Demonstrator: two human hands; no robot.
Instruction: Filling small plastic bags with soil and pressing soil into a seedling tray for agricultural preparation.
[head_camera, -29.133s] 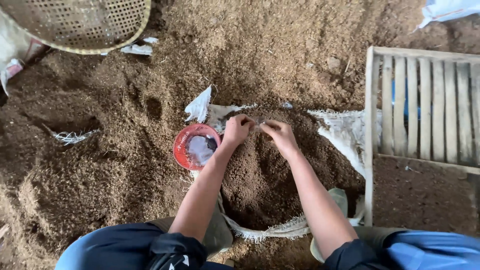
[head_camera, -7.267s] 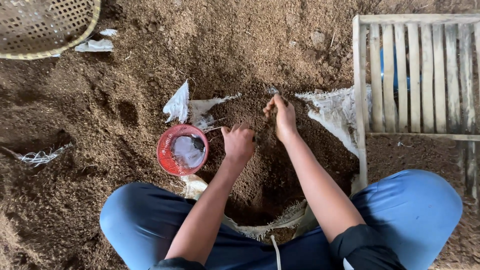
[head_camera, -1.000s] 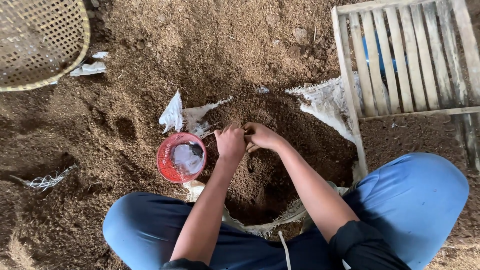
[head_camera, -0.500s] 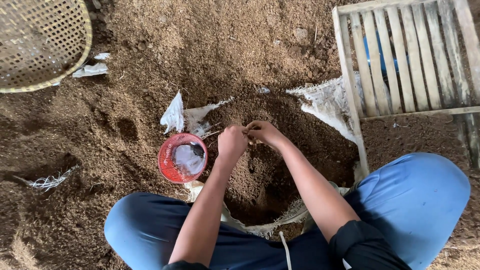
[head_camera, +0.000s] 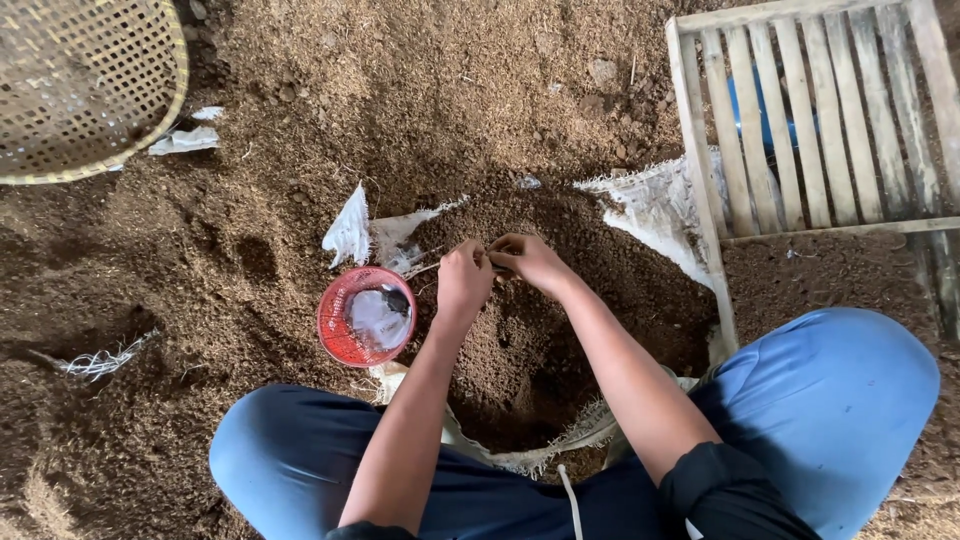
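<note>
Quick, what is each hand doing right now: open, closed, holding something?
Left hand: closed in a loose fist over the brown soil; what it holds cannot be told.
Right hand: fingers curled, pinching something small and dark; unclear what.

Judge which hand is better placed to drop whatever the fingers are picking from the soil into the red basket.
Probably the left hand: it lies right beside the red basket, nearly at its rim. The right hand sits farther off, with the left hand between it and the basket.
</note>
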